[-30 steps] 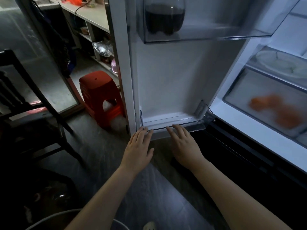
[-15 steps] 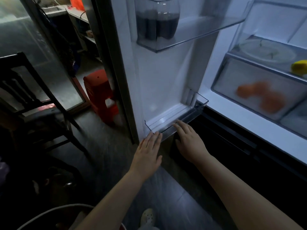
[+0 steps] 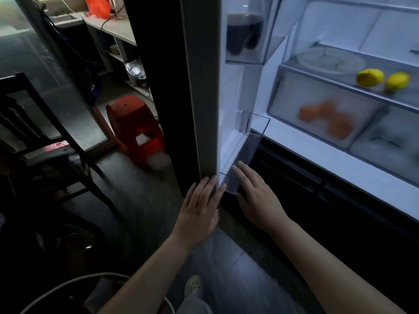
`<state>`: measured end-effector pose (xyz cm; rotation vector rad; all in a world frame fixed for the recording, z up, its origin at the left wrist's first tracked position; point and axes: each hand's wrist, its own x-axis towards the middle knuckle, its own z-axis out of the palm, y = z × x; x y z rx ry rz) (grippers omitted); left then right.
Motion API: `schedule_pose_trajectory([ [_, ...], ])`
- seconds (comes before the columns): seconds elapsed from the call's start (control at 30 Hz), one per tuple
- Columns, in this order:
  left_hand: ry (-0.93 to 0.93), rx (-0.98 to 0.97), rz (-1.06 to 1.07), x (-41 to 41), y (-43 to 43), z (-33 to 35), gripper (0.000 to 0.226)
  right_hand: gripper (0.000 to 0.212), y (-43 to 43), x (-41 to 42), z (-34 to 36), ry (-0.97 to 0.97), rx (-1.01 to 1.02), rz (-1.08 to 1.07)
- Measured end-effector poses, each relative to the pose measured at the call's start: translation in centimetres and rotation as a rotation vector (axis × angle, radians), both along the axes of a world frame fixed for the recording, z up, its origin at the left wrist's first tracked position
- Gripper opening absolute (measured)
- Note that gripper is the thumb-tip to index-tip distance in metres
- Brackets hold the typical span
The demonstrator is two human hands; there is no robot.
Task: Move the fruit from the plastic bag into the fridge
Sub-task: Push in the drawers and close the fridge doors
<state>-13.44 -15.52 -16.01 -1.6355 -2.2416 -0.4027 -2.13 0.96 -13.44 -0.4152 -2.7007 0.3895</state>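
Observation:
The fridge door (image 3: 205, 91) stands partly swung in, its edge facing me. My left hand (image 3: 200, 208) lies flat with fingers apart on the door's bottom edge. My right hand (image 3: 256, 197) presses flat on the clear lower door bin (image 3: 254, 152). Neither hand holds anything. Inside the fridge, two yellow fruits (image 3: 383, 79) rest on a glass shelf, and several orange fruits (image 3: 326, 118) show blurred through the frosted drawer (image 3: 288, 103) below. No plastic bag for the fruit is in view near my hands.
A dark bottle (image 3: 243, 32) sits in the upper door bin. A red plastic stool (image 3: 133, 125) stands left of the door, a dark chair (image 3: 45, 137) further left. A white counter with an orange bag (image 3: 97, 6) is at the back. A white basin rim (image 3: 74, 284) lies below.
The door has swung toward the fridge body, now seen nearly edge-on. Both hands followed it, still flat at its bottom. The two yellow fruits on the shelf came into view.

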Motion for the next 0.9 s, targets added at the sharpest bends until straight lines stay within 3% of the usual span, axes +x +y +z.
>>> schedule_pose_trajectory([
  [0.17, -0.08, 0.037, 0.105, 1.3, 0.3, 0.7, 0.085, 0.058, -1.0, 2.4, 1.3, 0.195, 0.021, 0.01],
  [0.33, -0.118, 0.03, 0.115, 2.7, 1.1, 2.1, 0.091, 0.053, -1.1, 4.9, 2.3, 0.315, 0.284, 0.016],
  [0.6, -0.224, -0.002, 0.05, 5.2, 4.8, 4.4, 0.09, 0.057, 1.9, 7.6, 1.2, 0.025, 0.379, -0.118],
  [0.9, -0.202, -0.061, -0.221, 6.5, 9.3, 5.8, 0.082, 0.075, 5.2, 10.8, 2.2, 0.076, 0.168, -0.315],
])
